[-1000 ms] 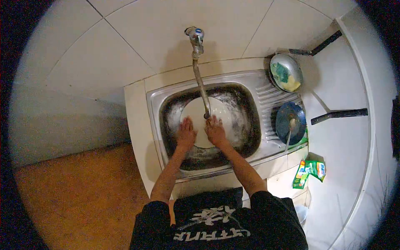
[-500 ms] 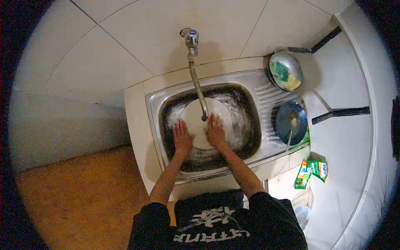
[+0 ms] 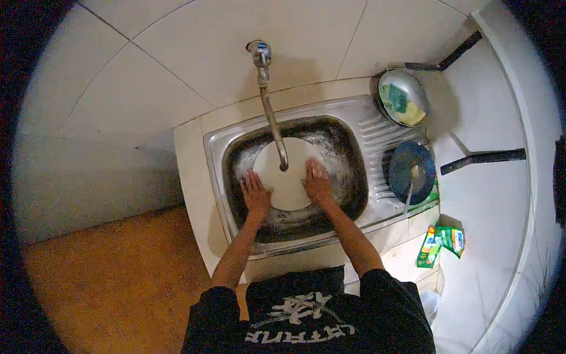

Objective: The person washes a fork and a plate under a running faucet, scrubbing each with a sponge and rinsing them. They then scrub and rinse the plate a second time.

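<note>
Flat palms, fingers spread — left hand (image 3: 256,193), right hand (image 3: 317,182) flank plate (image 3: 285,177); forearms angled inward.

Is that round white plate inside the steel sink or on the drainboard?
Inside: the round white plate lies in the steel sink under the spout, left hand and right hand on its edges.

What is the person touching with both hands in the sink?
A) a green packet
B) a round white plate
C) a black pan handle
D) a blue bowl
B: the left hand and the right hand both lie flat on the edges of the round white plate, which sits in the steel sink under the metal tap.
</note>
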The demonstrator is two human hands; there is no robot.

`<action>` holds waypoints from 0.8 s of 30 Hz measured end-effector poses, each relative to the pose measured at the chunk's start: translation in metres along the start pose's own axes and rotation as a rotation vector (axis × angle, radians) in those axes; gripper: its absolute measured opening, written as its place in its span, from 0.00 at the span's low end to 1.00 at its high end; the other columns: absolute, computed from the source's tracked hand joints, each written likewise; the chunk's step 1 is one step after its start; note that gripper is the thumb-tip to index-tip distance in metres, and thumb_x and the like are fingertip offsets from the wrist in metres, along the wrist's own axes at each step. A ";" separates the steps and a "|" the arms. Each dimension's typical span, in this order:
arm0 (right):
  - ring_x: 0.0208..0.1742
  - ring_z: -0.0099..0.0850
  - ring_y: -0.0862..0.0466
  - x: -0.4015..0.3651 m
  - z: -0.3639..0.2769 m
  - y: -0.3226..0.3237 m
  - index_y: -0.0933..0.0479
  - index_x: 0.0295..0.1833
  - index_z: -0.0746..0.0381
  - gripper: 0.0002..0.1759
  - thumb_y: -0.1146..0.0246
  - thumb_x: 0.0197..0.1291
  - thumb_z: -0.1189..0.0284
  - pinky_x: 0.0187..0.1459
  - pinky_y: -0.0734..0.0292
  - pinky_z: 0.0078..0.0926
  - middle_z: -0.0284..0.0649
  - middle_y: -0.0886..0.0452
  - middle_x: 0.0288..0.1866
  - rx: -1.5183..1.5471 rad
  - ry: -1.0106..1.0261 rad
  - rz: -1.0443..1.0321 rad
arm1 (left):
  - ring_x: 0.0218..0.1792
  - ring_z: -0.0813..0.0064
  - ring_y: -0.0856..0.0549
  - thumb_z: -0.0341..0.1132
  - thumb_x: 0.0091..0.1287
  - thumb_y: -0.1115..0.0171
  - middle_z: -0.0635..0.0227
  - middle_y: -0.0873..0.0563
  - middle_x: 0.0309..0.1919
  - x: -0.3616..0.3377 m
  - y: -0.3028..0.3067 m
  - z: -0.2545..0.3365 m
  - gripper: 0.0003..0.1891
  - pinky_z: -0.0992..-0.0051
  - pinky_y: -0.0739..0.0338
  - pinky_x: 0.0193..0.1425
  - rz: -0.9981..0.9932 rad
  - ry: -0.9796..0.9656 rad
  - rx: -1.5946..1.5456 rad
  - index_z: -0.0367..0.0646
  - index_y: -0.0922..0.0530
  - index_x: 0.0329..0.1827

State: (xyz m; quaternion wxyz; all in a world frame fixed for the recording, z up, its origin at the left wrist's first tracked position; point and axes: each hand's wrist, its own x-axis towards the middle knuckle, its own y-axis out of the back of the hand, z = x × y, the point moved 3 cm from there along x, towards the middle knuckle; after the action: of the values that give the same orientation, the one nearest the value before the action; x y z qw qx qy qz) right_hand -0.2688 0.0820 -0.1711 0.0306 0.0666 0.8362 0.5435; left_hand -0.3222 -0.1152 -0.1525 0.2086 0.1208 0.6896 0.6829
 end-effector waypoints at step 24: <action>0.66 0.48 0.48 -0.031 -0.015 -0.017 0.54 0.65 0.70 0.37 0.49 0.55 0.62 0.63 0.52 0.46 0.52 0.52 0.67 -0.368 0.169 -0.053 | 0.66 0.55 0.50 0.47 0.58 0.49 0.53 0.48 0.65 -0.025 -0.003 0.026 0.34 0.53 0.55 0.66 -0.074 -0.278 -0.055 0.32 0.45 0.62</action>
State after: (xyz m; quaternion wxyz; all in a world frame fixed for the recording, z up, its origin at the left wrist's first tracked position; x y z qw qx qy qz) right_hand -0.2412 0.0569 -0.1813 -0.0136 -0.0080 0.7238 0.6899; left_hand -0.2881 -0.1031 -0.1519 0.3304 0.1831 0.6388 0.6702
